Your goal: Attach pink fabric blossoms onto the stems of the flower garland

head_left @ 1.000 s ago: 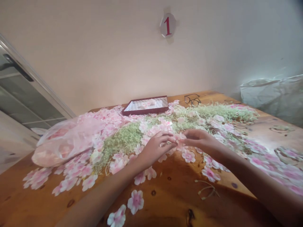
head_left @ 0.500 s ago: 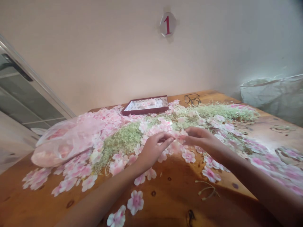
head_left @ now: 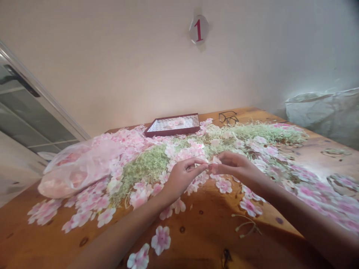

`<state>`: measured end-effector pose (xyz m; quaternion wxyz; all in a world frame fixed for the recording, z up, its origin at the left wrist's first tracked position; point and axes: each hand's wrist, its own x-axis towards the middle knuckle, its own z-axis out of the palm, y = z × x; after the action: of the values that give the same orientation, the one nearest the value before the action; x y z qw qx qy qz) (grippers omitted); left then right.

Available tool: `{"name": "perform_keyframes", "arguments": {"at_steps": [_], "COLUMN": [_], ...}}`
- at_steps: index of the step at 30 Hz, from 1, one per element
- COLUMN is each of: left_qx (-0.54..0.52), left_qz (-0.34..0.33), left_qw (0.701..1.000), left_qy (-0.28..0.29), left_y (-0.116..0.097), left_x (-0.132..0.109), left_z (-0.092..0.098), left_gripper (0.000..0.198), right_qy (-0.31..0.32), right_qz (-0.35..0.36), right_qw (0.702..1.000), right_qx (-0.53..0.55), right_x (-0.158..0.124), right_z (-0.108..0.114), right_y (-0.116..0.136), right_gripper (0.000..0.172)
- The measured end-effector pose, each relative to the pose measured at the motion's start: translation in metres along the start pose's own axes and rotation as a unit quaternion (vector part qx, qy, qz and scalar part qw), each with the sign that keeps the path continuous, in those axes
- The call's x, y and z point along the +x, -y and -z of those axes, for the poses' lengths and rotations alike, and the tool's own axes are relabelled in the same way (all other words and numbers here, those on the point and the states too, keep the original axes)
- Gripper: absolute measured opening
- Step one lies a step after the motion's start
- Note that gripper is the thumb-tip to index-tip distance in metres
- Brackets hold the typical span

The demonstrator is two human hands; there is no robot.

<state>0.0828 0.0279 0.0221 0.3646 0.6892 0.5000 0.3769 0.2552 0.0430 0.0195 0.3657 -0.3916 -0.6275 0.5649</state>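
Above the middle of the wooden table (head_left: 207, 224), my two hands meet at the fingertips. My left hand (head_left: 183, 175) is closed in a pinch, with thumb and forefinger together; whatever lies between them is too small to make out. My right hand (head_left: 232, 164) pinches from the other side, its fingers bent. A pale pink artificial flower (head_left: 215, 160) shows at its fingertips, partly hidden by them. Below and behind both hands, loose pink-and-white artificial flowers (head_left: 223, 185) are scattered. Thin green plastic stems (head_left: 148, 160) lie heaped just left of my left hand.
A filmy plastic bag (head_left: 81, 168) of pink flowers lies at the left. Against the wall stands a dark-red shallow box (head_left: 171, 131), with glasses (head_left: 228, 118) beside it. More green stems (head_left: 260, 132) spread at the back right. A white sack (head_left: 322, 112) stands beyond the table.
My right hand has shifted slightly left, so its fingertips now meet those of my left hand. The flower at the fingertips is less visible. My left hand has hardly moved.
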Motion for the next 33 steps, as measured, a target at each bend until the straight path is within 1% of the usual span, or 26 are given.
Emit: {"name": "perform_keyframes", "arguments": {"at_steps": [9,19,24,28,31,33], "left_qx": [0.026,0.048,0.040,0.084,0.107,0.101], "left_qz": [-0.001,-0.004,-0.015,-0.035,-0.043,-0.040], "left_qw": [1.000,0.999,0.999,0.996,0.993,0.994], "left_qy": [0.009,0.002,-0.008,0.002,0.001,-0.001], "left_y": [0.001,-0.001,-0.003,-0.008,-0.012,-0.010], "left_x": [-0.001,-0.005,-0.006,-0.009,-0.011,-0.009], "left_z": [0.000,-0.002,-0.002,0.002,0.002,0.000], "left_gripper": [0.027,0.027,0.026,0.023,0.023,0.024], "right_qy": [0.002,0.001,-0.029,-0.051,-0.053,-0.040], "right_qz": [0.027,0.060,0.096,0.117,0.121,0.111], "right_qw": [1.000,0.996,0.991,0.984,0.984,0.987], "right_qx": [-0.015,-0.064,-0.087,-0.121,-0.124,-0.112], "right_x": [-0.001,-0.001,-0.005,-0.008,-0.007,-0.005], "right_z": [-0.001,-0.002,-0.010,-0.016,-0.016,-0.014], "right_y": [-0.003,-0.006,-0.007,-0.009,-0.009,-0.008], "right_gripper": [0.021,0.020,0.022,0.023,0.022,0.023]}}
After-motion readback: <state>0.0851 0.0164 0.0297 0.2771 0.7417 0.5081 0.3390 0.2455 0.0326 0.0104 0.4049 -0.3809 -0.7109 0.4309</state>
